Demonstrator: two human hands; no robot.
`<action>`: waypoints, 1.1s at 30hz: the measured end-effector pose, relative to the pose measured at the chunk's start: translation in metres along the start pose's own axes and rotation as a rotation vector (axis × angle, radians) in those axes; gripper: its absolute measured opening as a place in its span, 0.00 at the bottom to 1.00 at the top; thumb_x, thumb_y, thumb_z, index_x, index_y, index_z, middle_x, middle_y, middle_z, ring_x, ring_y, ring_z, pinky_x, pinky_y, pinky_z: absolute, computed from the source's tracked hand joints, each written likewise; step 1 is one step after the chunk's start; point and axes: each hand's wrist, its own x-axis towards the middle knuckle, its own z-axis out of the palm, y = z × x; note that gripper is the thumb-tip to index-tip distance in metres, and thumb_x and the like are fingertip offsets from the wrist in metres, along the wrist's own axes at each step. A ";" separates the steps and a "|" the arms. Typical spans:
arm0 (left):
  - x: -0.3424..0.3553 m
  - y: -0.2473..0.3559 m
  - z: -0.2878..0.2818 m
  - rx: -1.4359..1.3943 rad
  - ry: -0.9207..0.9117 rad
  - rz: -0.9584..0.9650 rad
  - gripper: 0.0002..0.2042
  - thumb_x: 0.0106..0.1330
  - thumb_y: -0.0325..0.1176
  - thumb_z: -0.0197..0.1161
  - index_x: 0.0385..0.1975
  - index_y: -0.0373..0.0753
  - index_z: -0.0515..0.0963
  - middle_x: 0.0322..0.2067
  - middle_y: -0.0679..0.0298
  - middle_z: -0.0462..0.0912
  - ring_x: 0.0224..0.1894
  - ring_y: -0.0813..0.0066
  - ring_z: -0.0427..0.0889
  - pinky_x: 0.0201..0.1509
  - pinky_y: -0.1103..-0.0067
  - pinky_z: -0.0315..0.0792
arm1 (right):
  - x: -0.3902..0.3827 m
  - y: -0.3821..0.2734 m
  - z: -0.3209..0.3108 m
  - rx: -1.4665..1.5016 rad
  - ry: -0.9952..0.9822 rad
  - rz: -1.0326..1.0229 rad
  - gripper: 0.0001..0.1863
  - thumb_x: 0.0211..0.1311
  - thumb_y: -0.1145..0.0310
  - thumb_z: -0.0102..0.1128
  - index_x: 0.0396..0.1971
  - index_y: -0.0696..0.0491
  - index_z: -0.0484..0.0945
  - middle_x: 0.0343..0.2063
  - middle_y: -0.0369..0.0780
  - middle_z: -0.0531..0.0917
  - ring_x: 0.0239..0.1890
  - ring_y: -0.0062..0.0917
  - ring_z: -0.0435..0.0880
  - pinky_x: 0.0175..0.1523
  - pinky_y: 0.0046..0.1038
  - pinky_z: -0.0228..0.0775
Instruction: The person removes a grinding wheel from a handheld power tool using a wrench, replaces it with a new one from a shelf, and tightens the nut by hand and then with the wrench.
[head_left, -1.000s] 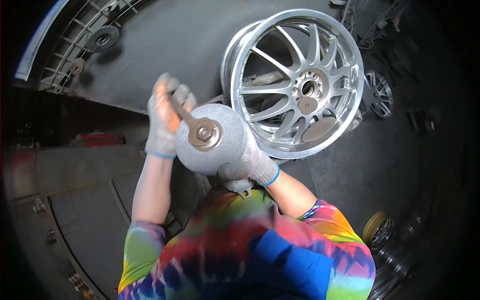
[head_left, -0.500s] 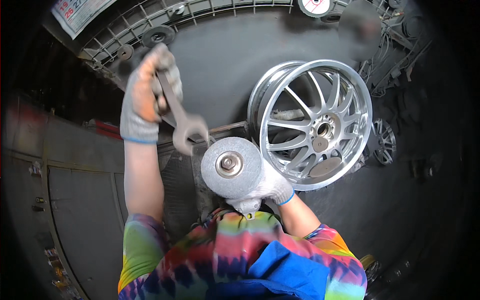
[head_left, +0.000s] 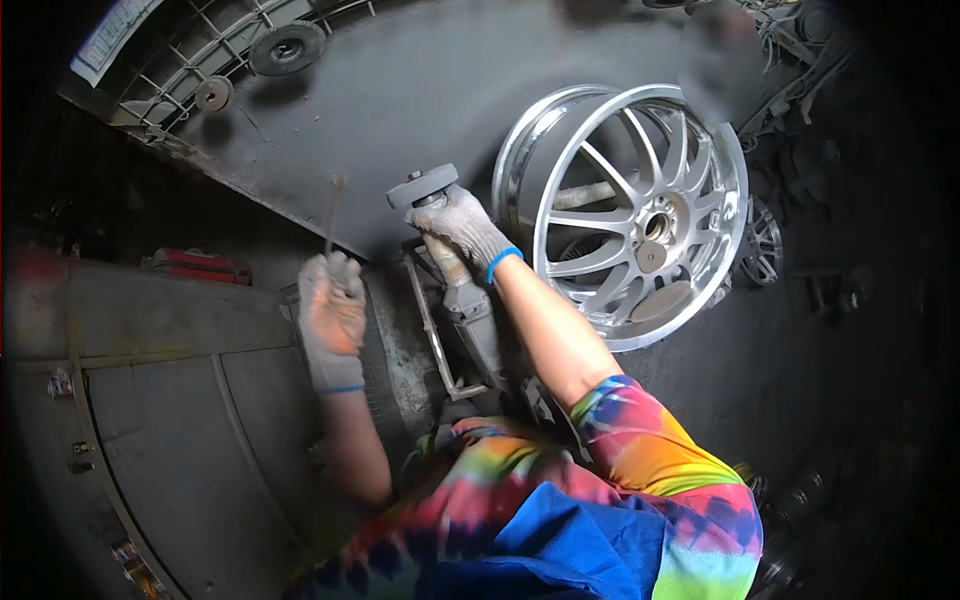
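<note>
Grinder (head_left: 468, 302) sits in the right hand (head_left: 462, 220), grey disc (head_left: 424, 187) just beyond.

No writing can be read. A white sheet (head_left: 115, 40), well apart from the grinder (head_left: 475, 308), far above it and to its left, bears bluish printed rows, too small, slanted and bent to make out.

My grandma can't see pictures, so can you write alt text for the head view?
A gloved right hand grips a power tool just below its grey disc. The gloved left hand is apart from it, near a blurred thin object. A silver wheel rim is to the right.
</note>
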 end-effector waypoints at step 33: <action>-0.026 -0.175 0.216 0.639 -0.553 -0.711 0.20 0.56 0.22 0.55 0.51 0.31 0.74 0.27 0.64 0.74 0.22 0.75 0.71 0.26 0.81 0.69 | -0.249 0.190 -0.257 -0.836 0.590 -0.148 0.27 0.42 0.69 0.70 0.49 0.48 0.79 0.49 0.42 0.81 0.53 0.42 0.77 0.57 0.42 0.71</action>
